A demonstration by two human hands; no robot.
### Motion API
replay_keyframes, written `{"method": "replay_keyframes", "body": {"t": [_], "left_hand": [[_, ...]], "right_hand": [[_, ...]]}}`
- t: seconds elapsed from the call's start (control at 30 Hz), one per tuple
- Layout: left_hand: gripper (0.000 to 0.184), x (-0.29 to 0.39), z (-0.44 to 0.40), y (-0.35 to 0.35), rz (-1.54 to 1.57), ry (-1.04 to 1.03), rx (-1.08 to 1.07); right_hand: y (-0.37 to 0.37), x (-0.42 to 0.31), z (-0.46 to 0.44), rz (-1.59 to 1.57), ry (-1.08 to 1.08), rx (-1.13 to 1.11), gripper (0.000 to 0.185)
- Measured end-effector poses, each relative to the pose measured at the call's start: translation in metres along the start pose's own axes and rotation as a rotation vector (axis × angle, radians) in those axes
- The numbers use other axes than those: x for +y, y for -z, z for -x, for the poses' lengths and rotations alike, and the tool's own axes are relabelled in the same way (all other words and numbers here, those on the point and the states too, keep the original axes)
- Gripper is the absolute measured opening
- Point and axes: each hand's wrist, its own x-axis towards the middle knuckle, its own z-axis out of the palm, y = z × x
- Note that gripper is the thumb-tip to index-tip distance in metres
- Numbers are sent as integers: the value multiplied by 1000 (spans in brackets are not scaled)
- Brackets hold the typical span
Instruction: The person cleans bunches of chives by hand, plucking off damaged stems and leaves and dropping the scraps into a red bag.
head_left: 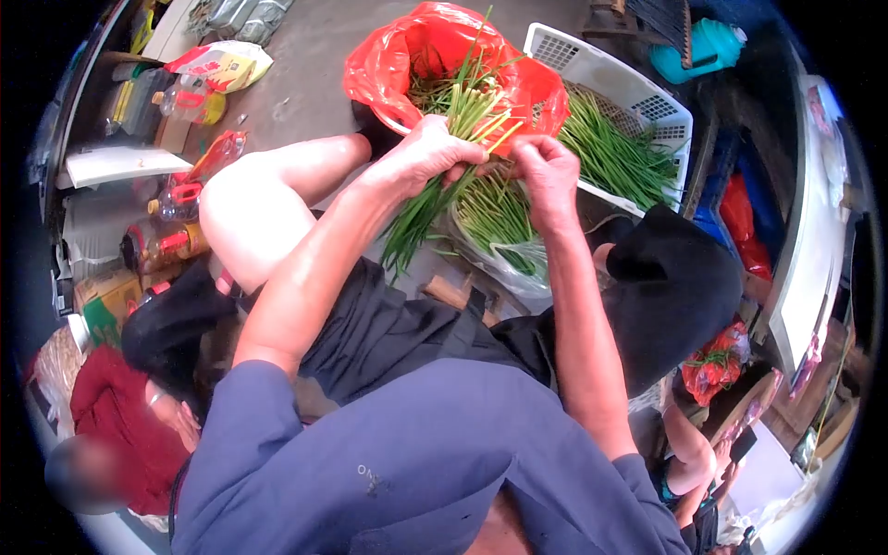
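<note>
My left hand (435, 155) is wrapped round a bunch of chives (474, 106), its pale stalk ends pointing up and the green tips hanging below. Close to its right, my right hand (548, 171) is closed in a pinch beside the stalk ends; what its fingers hold, if anything, is too small to make out. Behind both hands stands a bucket or bin lined with a red plastic bag (388, 69), with loose trimmings inside. Below the hands, more chives (495, 208) lie in a clear plastic bag (518, 277).
At the right, a white plastic basket (606, 74) holds many long green chives (615, 148). A teal jug (708, 51) lies behind it. Bottles (190, 100) and packets line the left side. A person in a red sleeve (120, 425) sits lower left; another person's arm (689, 453) shows lower right.
</note>
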Motion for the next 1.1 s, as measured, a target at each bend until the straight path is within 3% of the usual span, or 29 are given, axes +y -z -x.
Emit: {"method": "replay_keyframes", "body": {"t": [0.13, 0.4, 0.53, 0.77, 1.1], "left_hand": [[14, 2, 8, 5, 15, 15, 0], [14, 11, 12, 13, 214, -17, 22], [13, 11, 10, 14, 286, -17, 60], [12, 5, 2, 11, 218, -56, 115], [11, 2, -2, 5, 72, -103, 156]], "right_hand": [[3, -10, -20, -138, -77, 27, 9], [-36, -25, -68, -184, 57, -19, 22], [-32, -23, -61, -16, -4, -78, 28], [-28, -12, -23, -122, -99, -229, 22], [-21, -10, -22, -50, -119, -209, 17]]}}
